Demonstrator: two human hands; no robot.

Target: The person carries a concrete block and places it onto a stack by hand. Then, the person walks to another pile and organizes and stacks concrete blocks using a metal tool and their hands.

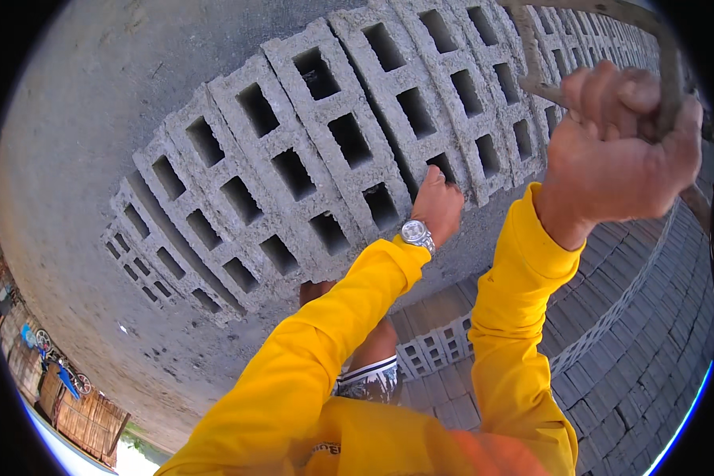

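A row of grey hollow concrete blocks (393,103), stood side by side with their square holes facing me, curves across the middle of the view. My left hand (440,205), with a silver watch at the wrist, is closed at the edge of one block, its fingertips at the mouth of a lower hole and partly hidden. Up at the right, close to the camera, my right hand (615,151) is wrapped in a fist round a worn brownish bar frame (670,71). Part of that frame passes behind my fingers.
Grey ground (119,95) stretches to the left of the row. Stacked grey blocks (619,341) lie at the lower right, with a short row of hollow blocks (436,349) beside my legs. A blue motorcycle (59,365) stands far off by wooden boards (87,420).
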